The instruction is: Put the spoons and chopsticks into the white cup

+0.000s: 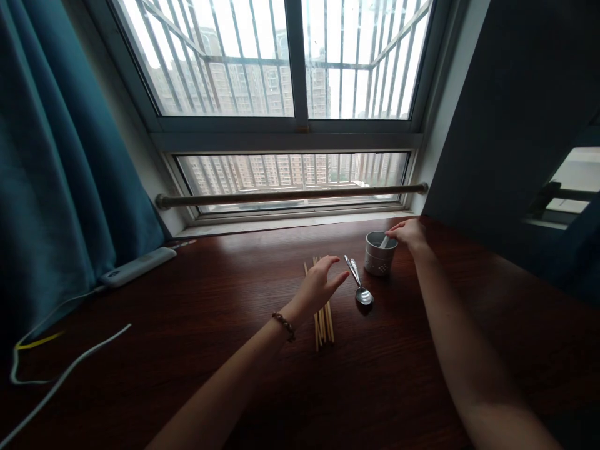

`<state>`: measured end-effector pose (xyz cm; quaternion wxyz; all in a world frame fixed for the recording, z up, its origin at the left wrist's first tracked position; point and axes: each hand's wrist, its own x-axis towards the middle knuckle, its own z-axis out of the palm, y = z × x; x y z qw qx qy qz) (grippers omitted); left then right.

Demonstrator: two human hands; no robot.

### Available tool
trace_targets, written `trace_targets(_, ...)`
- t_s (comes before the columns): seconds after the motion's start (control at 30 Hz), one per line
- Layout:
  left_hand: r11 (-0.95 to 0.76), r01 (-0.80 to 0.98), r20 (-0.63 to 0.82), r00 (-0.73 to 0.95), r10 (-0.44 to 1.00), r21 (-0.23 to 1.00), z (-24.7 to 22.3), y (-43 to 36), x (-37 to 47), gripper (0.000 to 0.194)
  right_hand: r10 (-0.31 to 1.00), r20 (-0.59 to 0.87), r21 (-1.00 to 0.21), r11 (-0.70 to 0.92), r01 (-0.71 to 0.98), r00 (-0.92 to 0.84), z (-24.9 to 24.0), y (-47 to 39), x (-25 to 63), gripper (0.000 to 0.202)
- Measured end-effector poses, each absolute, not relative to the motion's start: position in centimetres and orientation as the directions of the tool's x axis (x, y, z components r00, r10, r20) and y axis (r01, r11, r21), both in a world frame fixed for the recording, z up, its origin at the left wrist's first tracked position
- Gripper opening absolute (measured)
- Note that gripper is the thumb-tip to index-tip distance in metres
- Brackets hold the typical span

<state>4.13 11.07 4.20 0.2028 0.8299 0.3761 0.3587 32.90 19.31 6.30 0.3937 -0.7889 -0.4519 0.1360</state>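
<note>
A pale handle (385,242) is pinched between the fingertips of the right hand (409,232), its lower end lost to view inside the grey cup (379,257). The step in hand seems to be the handling of this piece at the cup's mouth; whether it is being put in or drawn out cannot be told. A steady pinch and a clear path past the rim seem called for next. The cup stands upright, just left of and below the right hand, and farther off to the right of the left hand (315,286). Nothing is gripped by that left hand: its fingers are spread, held over the chopsticks (323,325), though whether they are touched cannot be made out. Between it and the cup, two metal spoons (364,296) are laid, bowls overlapped. All this is carried by the dark wooden table (210,344), bordered by the window (300,125).
</note>
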Motion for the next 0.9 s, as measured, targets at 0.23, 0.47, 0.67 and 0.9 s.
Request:
trace_targets(0.23, -0.636, 0.474, 0.436, 0.47, 0.768, 0.609, 4.3, 11.1, 4.2, 0.04, 0.791, 0.193, -0.648, -0.342, 0.681, 0.581, 7.2, 18.4, 31.8, 0.021)
trace_targets(0.47, -0.637, 0.474, 0.432, 0.476, 0.766, 0.608, 4.1, 11.1, 4.2, 0.043, 0.762, 0.229, -0.566, -0.402, 0.72, 0.605, 7.6, 17.7, 31.2, 0.017)
trace_targets(0.67, -0.629, 0.479, 0.43, 0.467, 0.773, 0.612, 4.1, 11.1, 4.2, 0.042, 0.775, 0.229, -0.569, -0.385, 0.727, 0.589, 8.0, 17.4, 31.0, 0.018)
trace_targets(0.9, -0.631, 0.476, 0.43, 0.469, 0.771, 0.613, 4.3, 11.0, 4.2, 0.042, 0.762, 0.273, -0.581, -0.356, 0.732, 0.587, 8.0, 17.4, 31.0, 0.019)
